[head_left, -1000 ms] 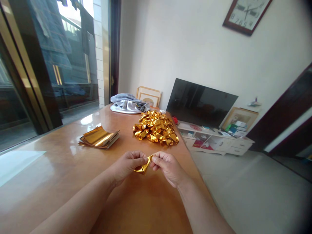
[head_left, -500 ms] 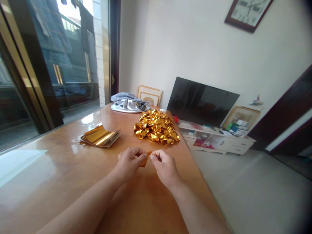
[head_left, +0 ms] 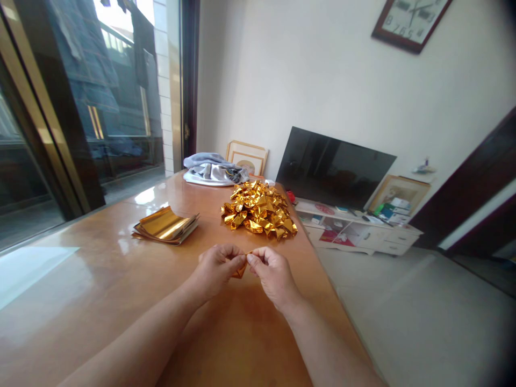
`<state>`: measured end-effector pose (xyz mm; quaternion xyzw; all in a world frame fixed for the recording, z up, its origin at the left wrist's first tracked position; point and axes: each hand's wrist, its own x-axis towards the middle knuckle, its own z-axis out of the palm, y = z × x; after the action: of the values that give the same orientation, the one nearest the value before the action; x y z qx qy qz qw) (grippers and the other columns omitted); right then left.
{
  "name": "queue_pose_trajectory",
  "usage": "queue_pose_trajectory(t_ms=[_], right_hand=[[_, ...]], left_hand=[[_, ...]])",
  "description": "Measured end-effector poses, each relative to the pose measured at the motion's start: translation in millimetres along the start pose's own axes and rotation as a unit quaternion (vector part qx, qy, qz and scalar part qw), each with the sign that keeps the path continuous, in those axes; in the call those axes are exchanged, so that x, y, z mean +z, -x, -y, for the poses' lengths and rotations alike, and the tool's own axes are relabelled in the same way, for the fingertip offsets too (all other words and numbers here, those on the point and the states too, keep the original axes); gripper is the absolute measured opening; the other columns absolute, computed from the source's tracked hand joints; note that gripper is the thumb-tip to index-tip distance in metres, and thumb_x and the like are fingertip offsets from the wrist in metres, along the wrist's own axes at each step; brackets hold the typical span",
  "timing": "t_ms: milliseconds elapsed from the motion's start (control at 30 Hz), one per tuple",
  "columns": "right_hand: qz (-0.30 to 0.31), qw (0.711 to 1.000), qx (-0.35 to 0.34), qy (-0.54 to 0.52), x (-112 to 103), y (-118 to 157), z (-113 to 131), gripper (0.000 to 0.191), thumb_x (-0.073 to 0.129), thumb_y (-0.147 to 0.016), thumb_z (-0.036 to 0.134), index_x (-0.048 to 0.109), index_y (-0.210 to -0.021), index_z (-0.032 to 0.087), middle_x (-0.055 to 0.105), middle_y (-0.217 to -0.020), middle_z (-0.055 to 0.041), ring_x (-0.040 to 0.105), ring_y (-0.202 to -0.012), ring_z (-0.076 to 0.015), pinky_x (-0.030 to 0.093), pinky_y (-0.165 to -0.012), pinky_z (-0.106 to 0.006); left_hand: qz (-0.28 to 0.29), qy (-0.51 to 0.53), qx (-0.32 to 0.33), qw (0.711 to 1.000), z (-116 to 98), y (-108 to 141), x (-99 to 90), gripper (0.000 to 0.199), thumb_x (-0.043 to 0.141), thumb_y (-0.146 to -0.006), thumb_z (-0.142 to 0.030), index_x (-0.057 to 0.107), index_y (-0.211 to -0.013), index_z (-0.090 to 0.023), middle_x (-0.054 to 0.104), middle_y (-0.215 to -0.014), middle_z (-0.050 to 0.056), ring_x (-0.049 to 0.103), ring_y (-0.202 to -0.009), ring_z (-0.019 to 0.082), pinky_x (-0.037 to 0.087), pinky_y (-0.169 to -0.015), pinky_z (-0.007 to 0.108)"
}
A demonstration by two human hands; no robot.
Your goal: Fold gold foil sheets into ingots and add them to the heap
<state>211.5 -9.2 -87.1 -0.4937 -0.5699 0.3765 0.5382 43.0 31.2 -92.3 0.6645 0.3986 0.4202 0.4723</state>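
Note:
Between my two hands, just above the wooden table (head_left: 226, 333), is a small folded piece of gold foil paper (head_left: 239, 272). My left hand (head_left: 220, 269) pinches it between thumb and fingers. At its upper right corner, my right hand (head_left: 272, 271) pinches the edge with thumb and forefinger. My fingers hide much of the paper. Beyond my hands lies a heap of folded gold foil pieces (head_left: 260, 209). A stack of flat gold foil sheets (head_left: 165, 226), curling at the edges, rests to the left.
Grey-blue cloth (head_left: 212, 171) sits bundled at the table's far end, near a leaning picture frame (head_left: 256, 156). The table's right edge runs close by my right forearm. Past it stand a television (head_left: 334, 169) and a low white cabinet (head_left: 366, 236).
My hands have drawn slightly closer together. My right thumb and forefinger have shifted a little left onto the paper's upper corner, and less of the paper shows.

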Motion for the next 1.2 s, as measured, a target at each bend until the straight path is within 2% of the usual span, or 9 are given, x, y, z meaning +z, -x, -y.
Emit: queue_pose_trajectory(t_ms=[267,433,600,733,900,967,1100,1200], right_hand=[[0.026,1.000,-0.016,-0.003,-6.2,0.6,3.8,0.025,0.064,-0.089,0.043,0.065,-0.083,0.019,0.058,-0.070,0.0019,0.050,-0.066,-0.0137,0.041,-0.062,-0.026],[0.043,0.999,-0.012,-0.018,-11.0,0.9,9.1,0.020,0.063,-0.088,0.037,0.063,-0.079,0.019,0.058,-0.069,0.0016,0.048,-0.064,-0.0131,0.040,-0.061,-0.026],[0.037,0.997,0.001,-0.066,-11.0,1.1,16.5,0.019,0.064,-0.085,0.034,0.061,-0.074,0.019,0.058,-0.067,0.0017,0.047,-0.062,-0.0123,0.038,-0.060,-0.026],[0.031,0.994,0.024,-0.098,-8.8,1.8,16.3,0.022,0.068,-0.083,0.036,0.061,-0.072,0.019,0.057,-0.065,0.0018,0.045,-0.060,-0.0114,0.036,-0.058,-0.025],[0.066,0.990,0.064,-0.109,-11.1,1.6,10.4,0.031,0.065,-0.086,0.047,0.064,-0.078,0.017,0.064,-0.071,-0.0012,0.049,-0.059,-0.0111,0.038,-0.057,-0.025],[0.040,0.992,0.071,-0.102,-13.6,0.2,8.0,0.031,0.063,-0.087,0.048,0.065,-0.080,0.017,0.065,-0.072,-0.0015,0.051,-0.059,-0.0113,0.038,-0.056,-0.025],[-0.057,0.995,0.056,-0.055,-16.9,-3.5,4.0,0.027,0.062,-0.086,0.044,0.065,-0.080,0.018,0.064,-0.067,-0.0001,0.053,-0.059,-0.0123,0.039,-0.057,-0.025],[-0.040,0.998,0.031,-0.038,-15.5,-4.3,1.2,0.027,0.061,-0.087,0.044,0.063,-0.077,0.019,0.064,-0.068,-0.0003,0.053,-0.059,-0.0126,0.040,-0.057,-0.025]], left_hand=[[0.065,0.104,-0.046,0.991,-15.9,5.8,2.6,0.034,0.072,-0.080,-0.046,0.062,-0.074,-0.014,0.060,-0.065,0.001,0.050,-0.060,0.012,0.037,-0.058,0.024],[0.108,0.157,-0.066,0.979,-21.2,7.7,0.2,0.035,0.075,-0.079,-0.047,0.063,-0.075,-0.014,0.054,-0.062,-0.003,0.043,-0.057,0.009,0.032,-0.056,0.023],[0.143,0.185,-0.078,0.969,-22.0,9.0,-2.1,0.035,0.075,-0.079,-0.048,0.066,-0.080,-0.014,0.060,-0.069,0.000,0.048,-0.063,0.011,0.036,-0.061,0.024],[0.140,0.192,-0.084,0.968,-19.5,9.0,-3.8,0.034,0.076,-0.079,-0.047,0.066,-0.080,-0.014,0.059,-0.068,0.000,0.046,-0.061,0.010,0.034,-0.059,0.023],[0.115,0.169,-0.077,0.976,-14.5,6.1,-5.0,0.038,0.076,-0.078,-0.049,0.063,-0.077,-0.014,0.057,-0.066,0.000,0.044,-0.059,0.009,0.031,-0.057,0.023],[0.107,0.160,-0.072,0.979,-13.1,4.9,-4.9,0.039,0.075,-0.078,-0.051,0.061,-0.075,-0.014,0.056,-0.065,-0.001,0.044,-0.058,0.009,0.031,-0.057,0.023],[0.092,0.145,-0.064,0.983,-11.3,3.3,-4.0,0.041,0.076,-0.077,-0.052,0.059,-0.073,-0.015,0.056,-0.064,-0.002,0.043,-0.057,0.009,0.030,-0.056,0.023],[0.088,0.139,-0.056,0.985,-9.0,2.1,-2.6,0.040,0.077,-0.076,-0.051,0.060,-0.075,-0.015,0.057,-0.064,-0.002,0.044,-0.057,0.009,0.030,-0.056,0.023]])
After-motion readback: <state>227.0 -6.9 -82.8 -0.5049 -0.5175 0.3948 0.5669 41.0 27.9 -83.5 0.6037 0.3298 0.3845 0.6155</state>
